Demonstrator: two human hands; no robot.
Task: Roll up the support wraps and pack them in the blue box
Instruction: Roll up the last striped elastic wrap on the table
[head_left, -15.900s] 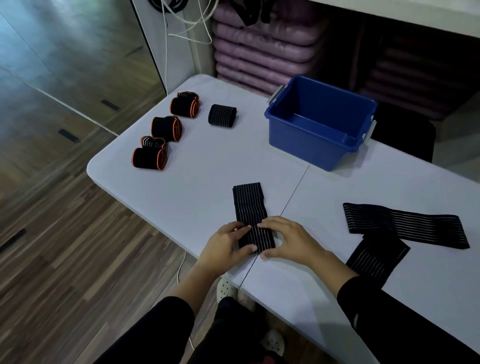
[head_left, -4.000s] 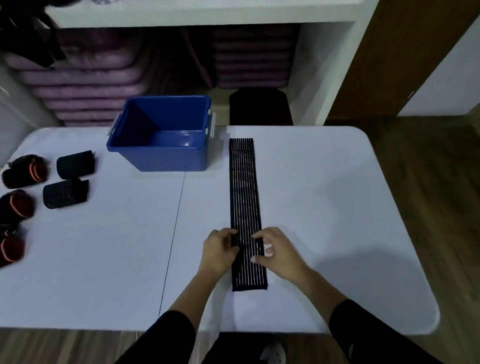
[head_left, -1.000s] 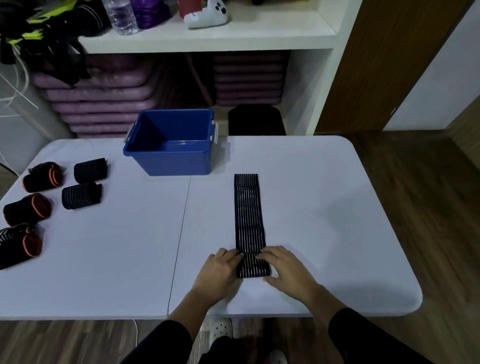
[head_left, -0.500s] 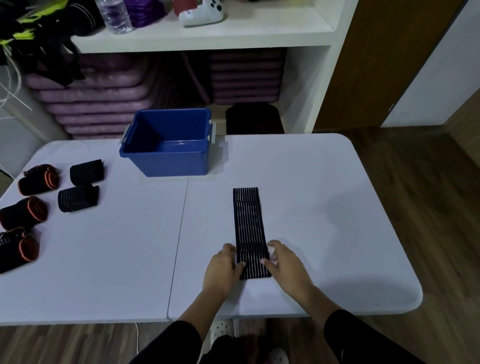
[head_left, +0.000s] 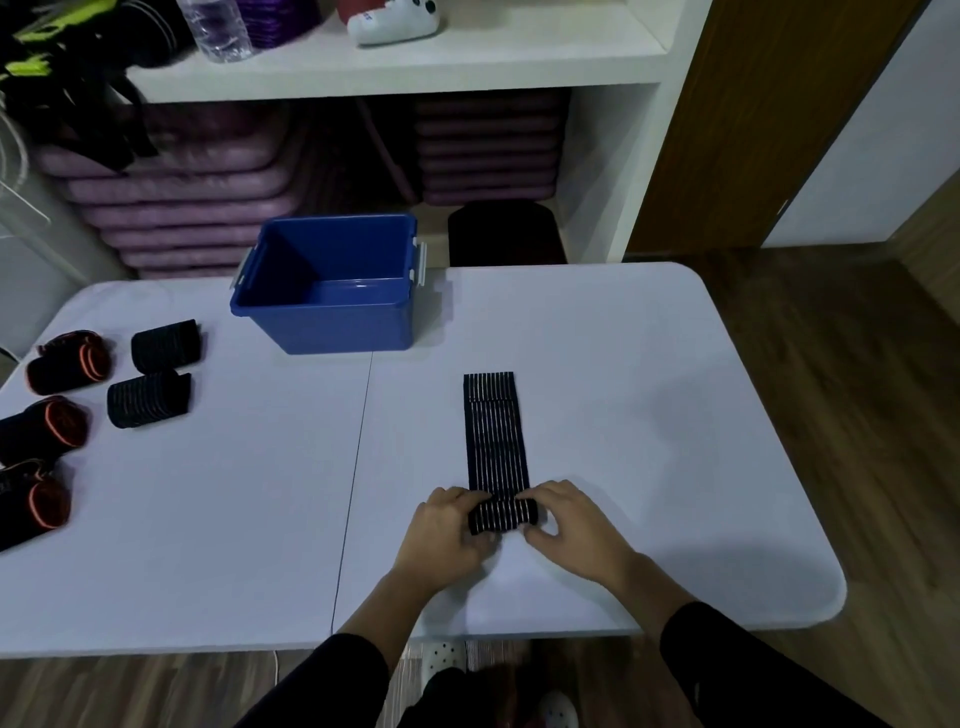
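**Item:** black elastic support wrap with thin pale stripes (head_left: 493, 436). It lies on the white folding table (head_left: 649, 364), just right of the centre seam, and runs lengthwise away from the person. The near end is wound into a short tight roll. The far part lies flat on the tabletop, its far end well short of the box.

**Left hand** (head_left: 447, 535): fingers curled round the left end of the roll, gripping it.

**Right hand** (head_left: 571, 525): fingers curled over the right end of the roll, thumb at its near side, gripping it. The hands are apart, with the roll between them, near the table's front edge.

**Blue rectangular plastic box** (head_left: 332, 322): stands open at the far side of the table, left of the seam. Only bare floor shows inside.

**Two rolled black striped wraps** (head_left: 148, 399): on the table left of the box, one behind the other.

**Three rolled black wraps with orange edging** (head_left: 70, 361): in a row along the left edge, beside the striped pair.

**Background:** stacked purple mats (head_left: 171, 208) under a white shelf (head_left: 467, 57).
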